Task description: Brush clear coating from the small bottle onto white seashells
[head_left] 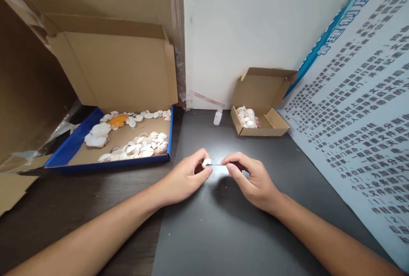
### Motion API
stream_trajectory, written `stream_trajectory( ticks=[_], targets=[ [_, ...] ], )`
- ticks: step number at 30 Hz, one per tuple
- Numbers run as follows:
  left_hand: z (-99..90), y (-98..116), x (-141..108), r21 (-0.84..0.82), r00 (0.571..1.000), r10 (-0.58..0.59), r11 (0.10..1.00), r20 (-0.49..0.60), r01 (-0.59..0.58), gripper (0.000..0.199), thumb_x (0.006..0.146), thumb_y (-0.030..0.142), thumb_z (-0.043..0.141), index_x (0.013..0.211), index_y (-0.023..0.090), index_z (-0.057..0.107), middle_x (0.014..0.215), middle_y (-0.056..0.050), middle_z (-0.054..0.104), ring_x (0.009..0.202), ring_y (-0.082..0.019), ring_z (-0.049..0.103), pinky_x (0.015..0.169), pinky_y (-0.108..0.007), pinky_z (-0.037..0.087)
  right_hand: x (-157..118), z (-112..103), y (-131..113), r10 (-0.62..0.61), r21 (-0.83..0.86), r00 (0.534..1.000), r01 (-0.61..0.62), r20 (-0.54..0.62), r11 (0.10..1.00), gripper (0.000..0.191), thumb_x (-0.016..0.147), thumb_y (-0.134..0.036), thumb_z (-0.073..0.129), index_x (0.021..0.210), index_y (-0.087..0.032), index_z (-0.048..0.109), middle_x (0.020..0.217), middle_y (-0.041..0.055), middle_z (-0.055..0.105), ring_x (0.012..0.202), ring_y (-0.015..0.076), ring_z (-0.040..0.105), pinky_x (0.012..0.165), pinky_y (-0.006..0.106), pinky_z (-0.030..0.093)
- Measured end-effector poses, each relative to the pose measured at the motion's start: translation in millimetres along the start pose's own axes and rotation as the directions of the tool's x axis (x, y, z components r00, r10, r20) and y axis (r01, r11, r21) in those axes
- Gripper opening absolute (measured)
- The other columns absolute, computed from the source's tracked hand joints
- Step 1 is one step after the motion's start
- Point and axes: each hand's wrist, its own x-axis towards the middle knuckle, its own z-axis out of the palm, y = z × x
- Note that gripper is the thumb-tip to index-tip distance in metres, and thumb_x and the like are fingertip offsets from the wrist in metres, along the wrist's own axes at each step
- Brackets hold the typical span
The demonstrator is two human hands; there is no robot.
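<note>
A small white shell (pixel 206 162) is pinched between the thumb and fingers of my left hand (pixel 188 176), over the dark grey mat. My right hand (pixel 254 180) grips a thin metal tool (pixel 219 165) between thumb and fingers. The tool lies level between the hands, and its left end meets the shell. Small specks lie on the mat (pixel 204 242) around and below the hands.
At the left, an open blue-edged box (pixel 170 139) holds many shells and an orange one. A small open cardboard box (pixel 268 132) with shells stands at the back right. Between them is a small white bottle (pixel 217 117). A printed sheet (pixel 351 139) leans at the right.
</note>
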Motion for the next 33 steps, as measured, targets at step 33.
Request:
stream_trajectory(
  ticks=[33],
  targets=[
    [0.7,-4.9,1.8,-0.206,0.997,-0.023,0.978,0.079,0.038,0.022,0.094,0.039,0.050,0.086,0.019,0.045,0.067,0.008,0.045,0.055,-0.007,0.043,0.055,-0.022,0.036,1.2,-8.2,-1.6,-0.076,-0.073,0.996,0.073,-0.048,0.995,0.011,0.093,-0.020,0.050,0.093,-0.020,0.061,0.076,0.0007,0.063,0.061,0.0131,0.054,0.056,0.024,0.042]
  ],
)
